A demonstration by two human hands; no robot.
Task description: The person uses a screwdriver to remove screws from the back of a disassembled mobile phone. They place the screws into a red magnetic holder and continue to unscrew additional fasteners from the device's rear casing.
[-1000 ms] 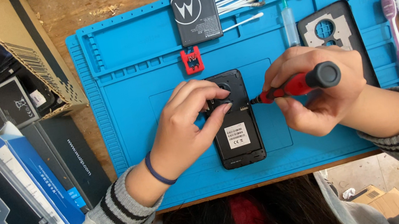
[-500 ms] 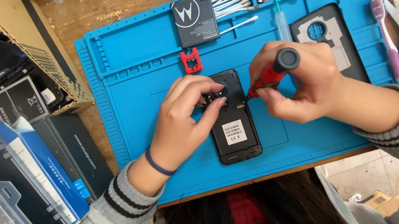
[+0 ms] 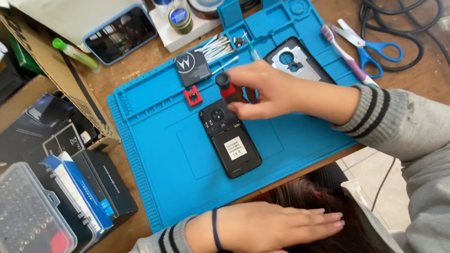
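An opened black phone [image 3: 229, 138] lies face down in the middle of a blue repair mat [image 3: 158, 125]. My right hand [image 3: 264, 91] grips a red and black screwdriver [image 3: 226, 86] held upright over the phone's top end. My left hand [image 3: 277, 229] is off the mat, lying flat with fingers spread on dark hair below the table edge. The phone's black back cover [image 3: 296, 63] lies on the mat behind my right hand. A black battery [image 3: 193, 68] and a small red tool [image 3: 192, 96] sit on the mat above the phone.
Cotton swabs [image 3: 215, 47] lie at the mat's top. A toothbrush [image 3: 340, 51] and blue scissors [image 3: 370, 48] are to the right, with black cables [image 3: 398, 3] beyond. A clear screw case [image 3: 24, 224], boxes [image 3: 90, 187] and a cardboard box [image 3: 55, 63] stand left.
My left hand left the phone and dropped to the hair below the table. My right hand turned the screwdriver upright. The view pulled back, showing more of the table.
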